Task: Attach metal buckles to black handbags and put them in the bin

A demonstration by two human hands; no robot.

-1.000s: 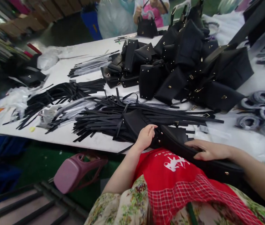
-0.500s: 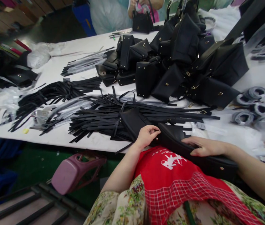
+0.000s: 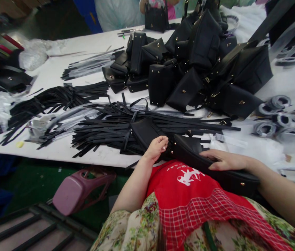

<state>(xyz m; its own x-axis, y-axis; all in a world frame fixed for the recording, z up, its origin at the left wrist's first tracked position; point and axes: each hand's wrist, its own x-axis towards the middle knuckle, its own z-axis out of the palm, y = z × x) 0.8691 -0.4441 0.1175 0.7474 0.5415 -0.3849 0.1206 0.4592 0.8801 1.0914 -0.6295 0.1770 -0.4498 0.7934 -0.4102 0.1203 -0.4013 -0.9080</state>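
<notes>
Wears at five o'clock a red apron (image 3: 178,188) with white lettering too small to read, and clasps the black handbag (image 3: 231,179) lengthwise against it at four o'clock between thumb and fingers of the right hand (image 3: 224,161), probably for steadiness. Near centre, pinches the left hand (image 3: 158,148) narrow beside gold-coloured studs (image 3: 172,152), cannot tell around what. Beyond, has tied black straps (image 3: 97,132) at nine o'clock and piled handbags (image 3: 204,38) at one, likely for easy reach, without legible branding.
</notes>
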